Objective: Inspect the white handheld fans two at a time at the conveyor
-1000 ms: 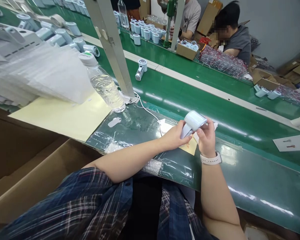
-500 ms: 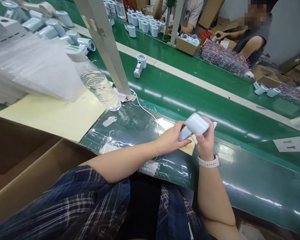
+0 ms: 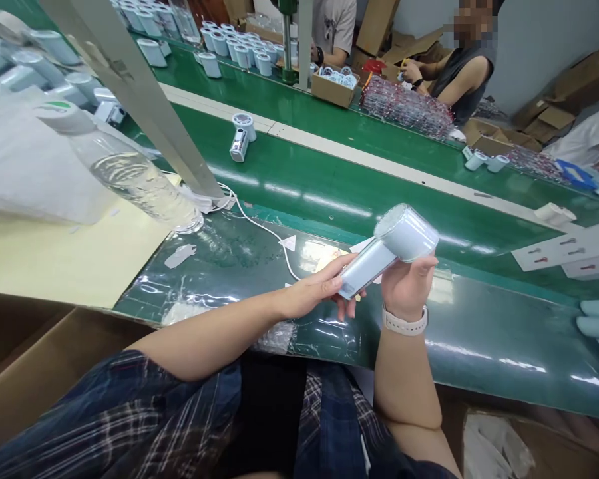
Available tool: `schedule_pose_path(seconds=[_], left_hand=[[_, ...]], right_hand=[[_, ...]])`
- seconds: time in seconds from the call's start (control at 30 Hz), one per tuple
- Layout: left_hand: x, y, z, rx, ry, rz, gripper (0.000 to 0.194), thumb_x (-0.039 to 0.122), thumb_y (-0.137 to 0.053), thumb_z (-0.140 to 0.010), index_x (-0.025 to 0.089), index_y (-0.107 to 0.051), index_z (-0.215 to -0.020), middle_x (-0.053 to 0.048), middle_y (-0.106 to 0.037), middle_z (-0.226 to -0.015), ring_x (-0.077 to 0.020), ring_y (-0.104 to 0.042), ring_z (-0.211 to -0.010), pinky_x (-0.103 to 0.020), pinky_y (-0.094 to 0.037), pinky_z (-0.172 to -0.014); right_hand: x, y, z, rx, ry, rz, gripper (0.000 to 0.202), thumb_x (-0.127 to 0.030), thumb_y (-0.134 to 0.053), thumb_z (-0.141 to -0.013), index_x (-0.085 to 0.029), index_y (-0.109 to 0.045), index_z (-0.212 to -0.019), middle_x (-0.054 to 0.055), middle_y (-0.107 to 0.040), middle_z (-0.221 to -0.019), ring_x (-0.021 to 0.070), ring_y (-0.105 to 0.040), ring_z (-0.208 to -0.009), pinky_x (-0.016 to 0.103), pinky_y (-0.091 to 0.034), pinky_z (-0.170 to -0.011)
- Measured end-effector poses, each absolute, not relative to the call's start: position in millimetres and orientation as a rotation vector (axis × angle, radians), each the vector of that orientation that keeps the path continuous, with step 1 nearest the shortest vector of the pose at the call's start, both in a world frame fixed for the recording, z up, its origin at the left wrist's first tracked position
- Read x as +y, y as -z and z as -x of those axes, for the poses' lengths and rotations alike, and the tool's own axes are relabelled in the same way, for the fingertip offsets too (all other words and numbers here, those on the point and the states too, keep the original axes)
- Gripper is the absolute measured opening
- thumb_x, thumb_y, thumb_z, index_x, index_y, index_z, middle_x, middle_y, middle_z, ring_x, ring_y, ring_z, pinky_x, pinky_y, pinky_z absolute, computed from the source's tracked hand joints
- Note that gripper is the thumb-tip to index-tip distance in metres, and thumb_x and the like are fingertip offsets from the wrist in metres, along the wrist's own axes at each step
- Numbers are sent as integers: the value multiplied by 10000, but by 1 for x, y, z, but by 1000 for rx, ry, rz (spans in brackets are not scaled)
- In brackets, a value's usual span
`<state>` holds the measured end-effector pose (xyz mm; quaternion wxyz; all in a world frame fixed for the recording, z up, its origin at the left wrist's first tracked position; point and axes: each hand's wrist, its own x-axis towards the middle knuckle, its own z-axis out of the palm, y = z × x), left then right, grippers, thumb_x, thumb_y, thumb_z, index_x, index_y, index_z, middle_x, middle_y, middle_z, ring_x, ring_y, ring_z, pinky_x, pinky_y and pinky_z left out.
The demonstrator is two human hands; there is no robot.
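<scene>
A light blue handheld fan point(image 3: 377, 256) is held up over the green bench, its round head to the upper right and its handle slanting down to the left. My left hand point(image 3: 324, 287) grips the lower end of the handle between thumb and fingers. Under the round head, my right hand point(image 3: 408, 283) supports it, thumb at the near side and the other fingers mostly hidden behind. Paper scraps and a white cable point(image 3: 267, 229) lie on the bench beyond my left hand.
A tilted metal post point(image 3: 144, 100) and a clear water bottle point(image 3: 134, 176) stand on the left. Another fan point(image 3: 242, 136) rests on the green conveyor point(image 3: 329, 173). More blue fans point(image 3: 40, 66) are piled at far left. Co-workers sit across the belt.
The fan has been turned and raised slightly, so its whole handle now shows. My left hand has shifted to the handle's lower end. The view has swung to the right.
</scene>
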<state>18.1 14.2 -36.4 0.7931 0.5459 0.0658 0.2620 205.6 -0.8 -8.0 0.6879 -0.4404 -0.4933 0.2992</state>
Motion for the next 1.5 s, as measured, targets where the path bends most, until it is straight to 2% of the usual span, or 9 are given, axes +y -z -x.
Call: schedule_pose_path(seconds=[0.1, 0.17, 0.3, 0.4, 0.53, 0.63, 0.97, 1.37, 1.5], left_hand=[[16, 42, -17, 133, -616, -1343, 784, 618, -544, -996, 349, -230, -1663, -141, -658, -1152, -218, -727, -868, -338, -632, -701], [16, 45, -15, 198, -736, -1594, 690, 535, -517, -1035, 384, -264, -1658, -129, -656, -1150, -226, -706, -966, -359, -635, -776], [18, 46, -13, 427, -1306, -2118, 624, 289, -590, -1025, 515, -404, -1575, -78, -586, -1224, -221, -608, -1155, -426, -594, -970], [18, 46, -15, 538, -1549, -2198, 679, 213, -670, -974, 509, -454, -1547, -51, -574, -1140, -183, -611, -1059, -352, -602, -890], [17, 44, -18, 613, -1622, -2197, 668, 237, -777, -905, 473, -545, -1485, -22, -627, -1082, -157, -624, -955, -295, -591, -787], [16, 41, -19, 645, -1671, -2190, 603, 236, -812, -870, 406, -614, -1414, -9, -652, -1047, -145, -633, -903, -290, -582, -766], [10, 33, -20, 677, -1642, -2158, 361, 246, -778, -841, 255, -611, -1161, 2, -662, -952, -140, -600, -807, -286, -496, -684], [9, 32, -22, 722, -1438, -2009, 299, 297, -758, -808, 225, -567, -1025, -20, -641, -918, -162, -578, -821, -305, -490, -694], [11, 33, -23, 710, -1228, -1767, 423, 339, -825, -730, 204, -579, -1046, -41, -647, -1001, -172, -616, -895, -300, -520, -743]], right_hand=[[-5, 4, -202, -1172, -807, 971, 934, -950, -393, -813, -379, -361, -1552, 122, -625, -1256, 343, -678, -1067, 518, -622, -839], [-7, 4, -200, -1202, -865, 967, 997, -989, -311, -789, -387, -323, -1584, 124, -654, -1211, 367, -674, -1133, 572, -612, -894], [-9, 9, -198, -1197, -970, 879, 944, -980, -274, -810, -390, -428, -1532, 104, -723, -1007, 363, -665, -1197, 661, -540, -1030], [-7, 13, -199, -1155, -1091, 750, 794, -904, -358, -872, -377, -532, -1441, 89, -750, -979, 335, -674, -1203, 659, -498, -1099], [0, 18, -202, -1100, -1140, 732, 676, -828, -571, -817, -344, -640, -1282, 60, -749, -892, 315, -719, -1019, 596, -574, -991], [5, 23, -202, -1058, -1122, 757, 563, -755, -587, -844, -340, -665, -1216, 39, -724, -826, 280, -710, -912, 555, -587, -943], [10, 37, -204, -1046, -1166, 720, 524, -741, -552, -878, -357, -695, -1204, 38, -702, -836, 252, -664, -812, 499, -598, -807], [15, 42, -204, -955, -1238, 686, 501, -706, -602, -858, -323, -743, -1148, 41, -731, -835, 247, -670, -780, 440, -579, -743], [13, 35, -197, -834, -1279, 663, 479, -703, -670, -807, -304, -775, -1049, 23, -736, -795, 224, -679, -762, 396, -578, -744]])
